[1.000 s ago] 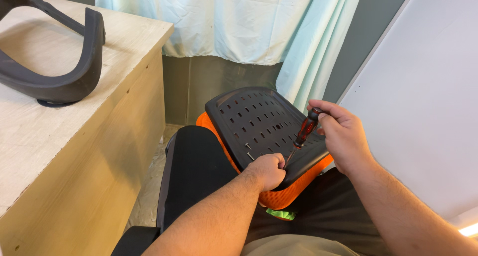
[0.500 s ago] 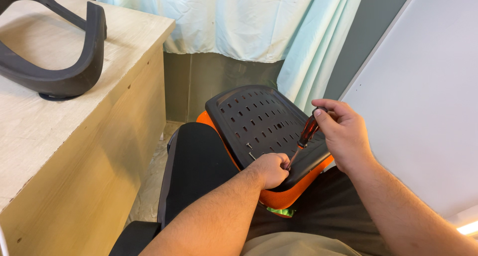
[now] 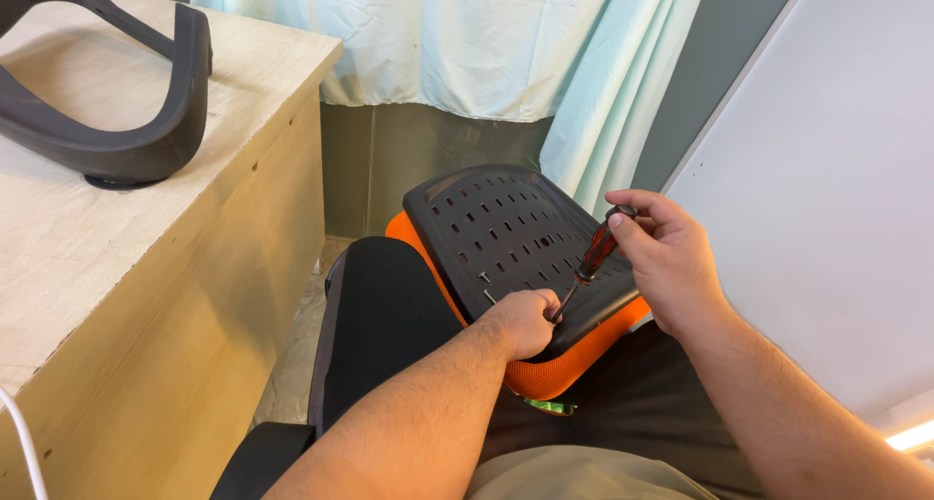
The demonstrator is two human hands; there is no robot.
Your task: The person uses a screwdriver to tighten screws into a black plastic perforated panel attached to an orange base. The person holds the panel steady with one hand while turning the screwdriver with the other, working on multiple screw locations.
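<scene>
**Screwdriver set to the slotted panel on your lap**

A pale wooden cabinet [image 3: 146,267] stood at your left, with a curved black frame [image 3: 107,101] lying on its top. A pale green curtain [image 3: 467,43] hung ahead, and a white board [image 3: 837,198] leaned at your right. A black seat pad [image 3: 379,325] lay between the cabinet and your legs, just beside the panel. Nothing stood between your hands and the work.

The black slotted panel [image 3: 496,228] rested on an orange mesh cushion [image 3: 564,364] across your lap, tilted up away from you. A couple of small screws [image 3: 484,278] stood out of it near your left hand.

The screwdriver [image 3: 589,262] slanted, its red handle up and to the right, its shaft running down and to the left to the panel's near edge. The tip was hidden beside your left fingers.

Your right hand [image 3: 666,262] was closed around the handle's top, wrist bent, forearm coming in from the lower right. Your left hand [image 3: 525,320] was curled in a fist on the panel's near edge, pinching at the shaft's lower end.
</scene>
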